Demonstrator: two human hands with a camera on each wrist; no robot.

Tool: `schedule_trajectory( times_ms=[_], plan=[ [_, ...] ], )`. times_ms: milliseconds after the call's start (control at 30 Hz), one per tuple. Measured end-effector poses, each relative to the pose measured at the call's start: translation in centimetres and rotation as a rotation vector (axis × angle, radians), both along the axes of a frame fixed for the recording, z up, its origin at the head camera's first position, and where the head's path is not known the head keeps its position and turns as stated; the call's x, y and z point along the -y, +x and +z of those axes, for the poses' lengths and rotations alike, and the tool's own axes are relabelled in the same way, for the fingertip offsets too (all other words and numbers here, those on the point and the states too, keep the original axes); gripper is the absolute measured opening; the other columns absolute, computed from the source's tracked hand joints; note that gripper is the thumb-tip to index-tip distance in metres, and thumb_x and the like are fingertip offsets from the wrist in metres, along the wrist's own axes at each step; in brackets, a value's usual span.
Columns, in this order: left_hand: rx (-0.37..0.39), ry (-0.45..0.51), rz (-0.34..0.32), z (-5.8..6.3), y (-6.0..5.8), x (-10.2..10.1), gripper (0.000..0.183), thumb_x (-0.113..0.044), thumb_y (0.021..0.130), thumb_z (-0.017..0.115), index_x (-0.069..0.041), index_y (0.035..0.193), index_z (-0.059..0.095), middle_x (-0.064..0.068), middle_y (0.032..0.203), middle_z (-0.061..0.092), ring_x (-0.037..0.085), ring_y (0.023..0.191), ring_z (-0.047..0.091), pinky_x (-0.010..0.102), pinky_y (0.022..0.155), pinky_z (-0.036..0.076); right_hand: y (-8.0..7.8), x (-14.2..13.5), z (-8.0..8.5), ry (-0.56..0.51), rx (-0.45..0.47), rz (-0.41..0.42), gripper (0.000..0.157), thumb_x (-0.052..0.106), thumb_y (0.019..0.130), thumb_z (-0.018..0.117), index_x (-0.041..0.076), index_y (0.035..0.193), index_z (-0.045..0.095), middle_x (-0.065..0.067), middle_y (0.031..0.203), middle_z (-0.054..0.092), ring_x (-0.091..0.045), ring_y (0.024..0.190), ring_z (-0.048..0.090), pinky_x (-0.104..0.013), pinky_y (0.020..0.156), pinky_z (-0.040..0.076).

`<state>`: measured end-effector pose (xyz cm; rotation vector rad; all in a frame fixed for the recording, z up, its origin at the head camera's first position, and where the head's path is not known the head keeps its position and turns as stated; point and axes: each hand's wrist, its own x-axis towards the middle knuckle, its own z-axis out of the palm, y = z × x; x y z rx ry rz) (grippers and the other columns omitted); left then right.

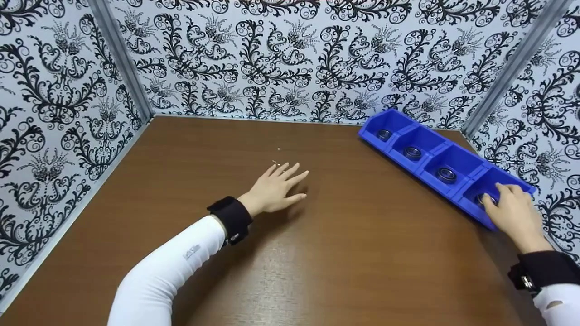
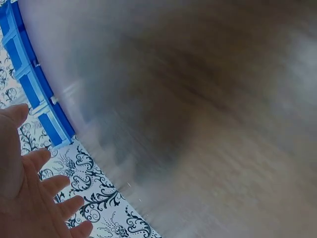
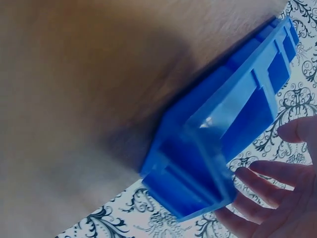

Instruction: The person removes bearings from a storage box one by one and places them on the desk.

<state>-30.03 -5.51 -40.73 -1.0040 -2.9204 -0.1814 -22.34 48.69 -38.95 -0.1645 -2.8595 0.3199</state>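
Bare fingers spread, my left hand (image 1: pixel 274 188) is held palm down over the brown table, with its shadow beside it. The left wrist view also shows this hand (image 2: pixel 39 198), holding nothing. At the right, my right hand (image 1: pixel 516 215) reaches over the nearest compartment of a blue divided bin (image 1: pixel 408 168). Its thumb and fingers are loosely bent and apart, around a ball bearing (image 1: pixel 481 198) that they partly cover. In the right wrist view the fingers (image 3: pixel 267 171) are parted beside the bin's end wall. Another bearing (image 1: pixel 447 175) lies in the neighbouring compartment.
Farther compartments hold a bearing (image 1: pixel 412 153) and another bearing (image 1: pixel 384 134). The bin stands at a slant towards the back right corner. Patterned walls (image 1: pixel 290 59) with grey metal posts (image 1: pixel 122 59) enclose the table (image 1: pixel 344 253). Tiny white specks (image 1: pixel 278 149) lie beyond my left hand.
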Motion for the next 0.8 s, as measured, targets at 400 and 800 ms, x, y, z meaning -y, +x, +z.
schedule_trajectory(
  times_ms=[400, 800],
  plan=[
    [0.003, 0.010, -0.047, -0.5, 1.0, -0.1, 0.066, -0.055, 0.104, 0.043, -0.022, 0.161, 0.033, 0.011, 0.169, 0.031, 0.038, 0.157, 0.028, 0.057, 0.128, 0.021, 1.4, -1.1, -0.3, -0.070, -0.049, -0.129, 0.062, 0.024, 0.100, 0.046, -0.023, 0.140, 0.039, -0.050, 0.137, 0.035, -0.067, 0.120, 0.037, -0.080, 0.094, 0.037],
    [0.018, 0.001, -0.071, -0.7, 1.7, -0.4, 0.066, -0.056, 0.104, 0.044, -0.023, 0.160, 0.035, 0.009, 0.168, 0.033, 0.038, 0.157, 0.028, 0.057, 0.128, 0.022, 2.1, -2.2, -0.3, -0.091, 0.016, -0.224, 0.063, 0.029, 0.100, 0.045, -0.025, 0.131, 0.042, -0.047, 0.122, 0.037, -0.060, 0.098, 0.046, -0.067, 0.069, 0.047]
  ],
)
